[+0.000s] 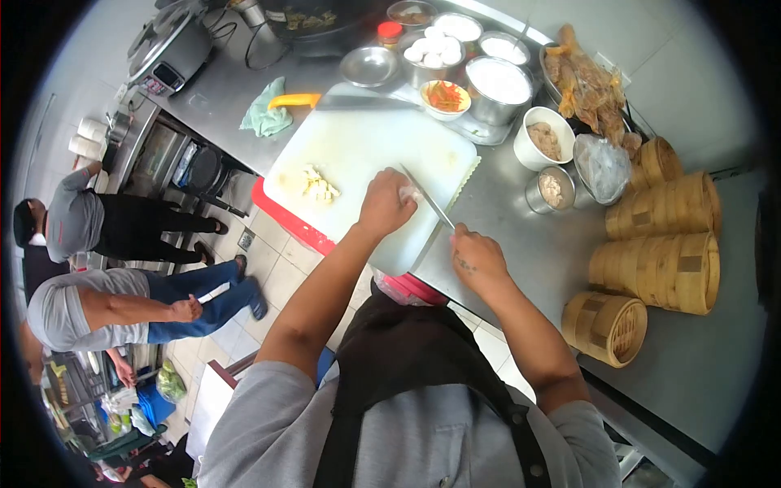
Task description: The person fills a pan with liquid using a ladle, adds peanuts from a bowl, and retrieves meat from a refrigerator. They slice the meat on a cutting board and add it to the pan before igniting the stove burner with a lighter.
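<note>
My right hand (478,259) is closed around the handle of a knife (431,200), whose narrow blade slants up and left over the white cutting board (374,150). Close beside the blade, my left hand (388,202) has its fingers bent around a small pale piece of food (411,193), partly hidden by the fingers. A little heap of pale yellowish chopped pieces (320,187) lies on the board to the left. Along the board's far edge rests a larger knife with a yellow handle (294,101).
Beyond the board stand a bowl of sliced red peppers (445,98), a pot of eggs (433,50) and other metal containers. Bamboo steamers (655,272) are stacked at right. A green cloth (267,110) lies at left. Two people (122,305) stand behind on the left.
</note>
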### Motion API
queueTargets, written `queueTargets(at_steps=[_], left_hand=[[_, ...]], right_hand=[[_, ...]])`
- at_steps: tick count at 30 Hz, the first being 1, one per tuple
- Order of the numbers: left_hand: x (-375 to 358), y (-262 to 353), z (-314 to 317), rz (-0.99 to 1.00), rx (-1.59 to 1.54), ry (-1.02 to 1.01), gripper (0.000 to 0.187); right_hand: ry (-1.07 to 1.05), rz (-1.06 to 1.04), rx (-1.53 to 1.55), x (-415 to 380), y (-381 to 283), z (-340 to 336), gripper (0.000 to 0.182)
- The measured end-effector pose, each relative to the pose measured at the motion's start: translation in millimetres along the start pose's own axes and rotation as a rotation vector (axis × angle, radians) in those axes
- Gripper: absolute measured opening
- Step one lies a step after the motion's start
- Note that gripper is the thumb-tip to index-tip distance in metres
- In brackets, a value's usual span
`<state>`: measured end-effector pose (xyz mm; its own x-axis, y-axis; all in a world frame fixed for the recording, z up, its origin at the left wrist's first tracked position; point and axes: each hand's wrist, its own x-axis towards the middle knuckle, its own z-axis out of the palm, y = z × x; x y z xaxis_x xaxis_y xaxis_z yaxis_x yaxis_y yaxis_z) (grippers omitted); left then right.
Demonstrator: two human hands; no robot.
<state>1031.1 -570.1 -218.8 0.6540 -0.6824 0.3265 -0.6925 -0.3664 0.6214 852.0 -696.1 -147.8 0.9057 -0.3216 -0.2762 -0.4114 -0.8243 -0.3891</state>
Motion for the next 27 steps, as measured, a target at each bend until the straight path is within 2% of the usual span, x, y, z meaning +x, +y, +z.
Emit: queueTargets(at_steps=[2, 6, 8, 11, 12, 14, 16, 19, 21, 23, 27], left_hand=[[-2.3, 1.0, 2.3, -0.024, -0.025, 0.024, 0.024], [-6.3, 0.3, 6.5, -0.072, -0.046, 0.057, 0.022], [-6.3, -0.8, 5.7, -0.072, -0.075, 0.046, 0.022], [-3.0, -1.4, 2.1, -0.060, -0.115, 0.027, 0.021], [-2.3, 0.5, 1.3, -0.053, -0.129, 0.016, 0.021], [2.0, -1.2, -1.0, -0.047, -0.113, -0.007, 0.021], [-5.8, 0.1, -4.6, -0.038, -0.090, -0.055, 0.022], [-9.7, 3.2, -6.3, -0.011, -0.102, 0.026, 0.022], [-16.5, 5.5, -6.2, -0.052, -0.181, 0.168, 0.022], [-17.5, 3.7, -7.0, -0.042, -0.135, 0.126, 0.021], [-14.9, 1.1, -5.9, -0.046, -0.068, 0.050, 0.019]], right_hand=[[-0.006, -0.076, -0.087, 5.1, -8.1, -6.2, 0.016], [-0.053, -0.087, -0.156, 11.3, -11.8, -16.3, 0.016], [-0.141, -0.090, -0.146, 16.8, -10.0, -21.5, 0.017], [-0.065, -0.147, -0.056, 46.7, -7.7, 12.9, 0.018], [-0.066, -0.148, -0.066, 57.0, -11.4, 20.0, 0.018], [-0.083, -0.021, -0.049, 81.6, -28.1, 20.5, 0.021], [-0.096, -0.046, -0.033, 80.4, -22.6, 14.9, 0.023], [-0.071, -0.064, -0.038, 75.3, -11.1, 3.6, 0.027], [-0.055, -0.058, -0.058, 71.6, -7.5, 2.6, 0.029], [-0.049, -0.003, -0.095, 64.5, -14.5, -5.8, 0.028], [-0.121, -0.065, -0.153, 50.0, -28.2, -15.6, 0.027]])
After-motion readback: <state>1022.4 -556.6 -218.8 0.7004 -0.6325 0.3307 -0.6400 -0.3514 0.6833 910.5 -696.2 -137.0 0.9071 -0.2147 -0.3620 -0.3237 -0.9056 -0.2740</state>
